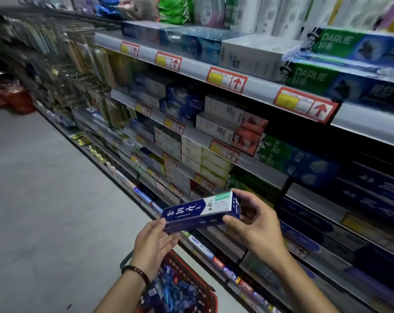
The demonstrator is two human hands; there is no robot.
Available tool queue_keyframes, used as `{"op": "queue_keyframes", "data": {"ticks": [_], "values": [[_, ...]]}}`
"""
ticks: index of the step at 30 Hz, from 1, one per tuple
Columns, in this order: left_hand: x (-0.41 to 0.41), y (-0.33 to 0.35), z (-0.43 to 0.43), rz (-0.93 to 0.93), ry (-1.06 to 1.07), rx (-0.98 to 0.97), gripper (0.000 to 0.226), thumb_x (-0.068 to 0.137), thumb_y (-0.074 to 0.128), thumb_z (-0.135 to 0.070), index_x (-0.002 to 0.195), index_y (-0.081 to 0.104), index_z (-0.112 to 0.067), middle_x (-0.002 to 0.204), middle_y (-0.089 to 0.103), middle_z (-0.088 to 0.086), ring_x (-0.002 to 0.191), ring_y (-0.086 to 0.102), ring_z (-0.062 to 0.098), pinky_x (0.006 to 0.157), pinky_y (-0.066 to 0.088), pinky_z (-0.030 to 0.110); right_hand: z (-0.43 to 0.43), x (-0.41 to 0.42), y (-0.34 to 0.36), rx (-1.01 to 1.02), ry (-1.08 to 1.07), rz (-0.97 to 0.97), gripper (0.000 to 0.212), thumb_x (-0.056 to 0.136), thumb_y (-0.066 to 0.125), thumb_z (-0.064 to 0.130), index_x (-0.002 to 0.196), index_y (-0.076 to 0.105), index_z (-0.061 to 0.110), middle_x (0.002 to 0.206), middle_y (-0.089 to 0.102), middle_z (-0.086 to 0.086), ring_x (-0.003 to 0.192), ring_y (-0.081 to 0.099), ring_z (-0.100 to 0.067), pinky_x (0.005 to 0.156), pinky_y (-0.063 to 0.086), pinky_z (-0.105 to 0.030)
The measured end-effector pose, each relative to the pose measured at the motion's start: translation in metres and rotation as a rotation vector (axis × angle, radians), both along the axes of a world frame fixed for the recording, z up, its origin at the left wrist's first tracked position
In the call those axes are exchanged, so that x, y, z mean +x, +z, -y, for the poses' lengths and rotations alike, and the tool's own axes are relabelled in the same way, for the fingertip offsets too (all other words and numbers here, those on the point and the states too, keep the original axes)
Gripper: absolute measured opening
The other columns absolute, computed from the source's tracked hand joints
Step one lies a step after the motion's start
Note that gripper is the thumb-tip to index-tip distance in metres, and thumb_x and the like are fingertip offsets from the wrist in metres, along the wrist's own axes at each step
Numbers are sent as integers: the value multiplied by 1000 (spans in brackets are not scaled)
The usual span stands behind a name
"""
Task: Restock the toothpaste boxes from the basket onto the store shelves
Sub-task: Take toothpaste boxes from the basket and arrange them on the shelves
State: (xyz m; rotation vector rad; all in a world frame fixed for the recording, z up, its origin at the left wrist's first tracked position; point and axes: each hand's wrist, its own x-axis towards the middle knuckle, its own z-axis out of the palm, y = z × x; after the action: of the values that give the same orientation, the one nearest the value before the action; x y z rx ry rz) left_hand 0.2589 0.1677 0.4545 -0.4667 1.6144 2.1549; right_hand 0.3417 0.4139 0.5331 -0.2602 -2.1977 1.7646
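A dark blue toothpaste box [198, 213] with white characters and a white-green end is held level in front of the shelves. My left hand [153, 242] supports its left end with thumb and fingers. My right hand [254, 224] grips its right end, thumb beneath and fingers curled over the end face. Below my left forearm stands the red basket [205, 281], filled with several blue toothpaste boxes [171, 290]. Matching dark blue boxes [372, 195] lie stacked on the shelf [322, 206] to the right of my hands.
Shelving runs from far left to near right, packed with toothpaste: green Darlie boxes [340, 80] on top right, white and red boxes [232, 125] mid-level. Red-framed price tags [304, 105] line the shelf edges. Grey aisle floor [44, 199] lies to the left.
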Motion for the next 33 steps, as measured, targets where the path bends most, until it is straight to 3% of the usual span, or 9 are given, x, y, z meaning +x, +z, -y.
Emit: {"op": "queue_keyframes", "data": {"ticks": [4, 8, 13, 17, 22, 24, 28, 33], "values": [[-2, 10, -2, -39, -3, 43, 26, 107, 59, -21, 125, 61, -3, 112, 77, 23, 104, 76, 36, 92, 57, 45, -4, 8, 11, 50, -49, -39, 61, 85, 87, 11, 138, 66, 33, 136, 67, 14, 127, 64, -7, 100, 58, -29], [-6, 17, -2, -40, 4, 66, 23, 104, 63, -18, 122, 61, -3, 112, 75, 26, 103, 76, 39, 89, 58, 46, -1, 14, 16, 118, -79, -55, 64, 88, 86, 14, 143, 63, 37, 136, 63, 19, 126, 64, -9, 105, 54, -33], [-12, 27, 2, -94, -1, 81, 28, 102, 65, -18, 126, 61, -5, 113, 76, 23, 105, 75, 41, 100, 56, 53, 10, 23, 17, -19, -220, -134, 44, 83, 87, 4, 122, 74, 20, 131, 73, 8, 120, 71, -12, 91, 57, -18], [-14, 39, 1, -144, -15, 87, 31, 100, 67, -17, 127, 59, -5, 113, 75, 21, 104, 75, 41, 99, 56, 52, 18, 34, 20, -113, -312, -134, 35, 84, 84, -5, 114, 74, 11, 125, 77, 11, 114, 74, -13, 85, 64, -30], [-24, 60, 1, -222, -80, 99, 34, 96, 71, -21, 127, 60, -12, 118, 74, 19, 108, 75, 35, 90, 58, 46, 28, 49, 27, -113, -416, -133, 37, 82, 86, 9, 117, 76, 18, 119, 79, 9, 109, 76, -16, 89, 65, -41], [-26, 69, -1, -257, -127, 100, 38, 93, 72, -24, 128, 60, -14, 119, 74, 17, 107, 75, 33, 89, 59, 47, 32, 57, 32, -142, -459, -154, 37, 81, 84, 16, 117, 76, 17, 115, 80, 6, 108, 77, -18, 88, 65, -39], [-23, 86, -7, -331, -214, 111, 38, 90, 71, -22, 127, 61, -17, 112, 78, 9, 105, 76, 29, 92, 58, 48, 39, 75, 42, -199, -549, -185, 30, 88, 80, 5, 117, 76, 15, 112, 81, 1, 104, 78, -21, 83, 66, -36], [-13, 96, -16, -292, -294, 172, 38, 96, 69, -16, 132, 59, -19, 120, 76, 10, 113, 73, 29, 97, 55, 48, 43, 102, 56, -196, -638, -187, 28, 90, 77, 3, 116, 76, 16, 110, 81, 1, 103, 78, -19, 80, 65, -30]]}}
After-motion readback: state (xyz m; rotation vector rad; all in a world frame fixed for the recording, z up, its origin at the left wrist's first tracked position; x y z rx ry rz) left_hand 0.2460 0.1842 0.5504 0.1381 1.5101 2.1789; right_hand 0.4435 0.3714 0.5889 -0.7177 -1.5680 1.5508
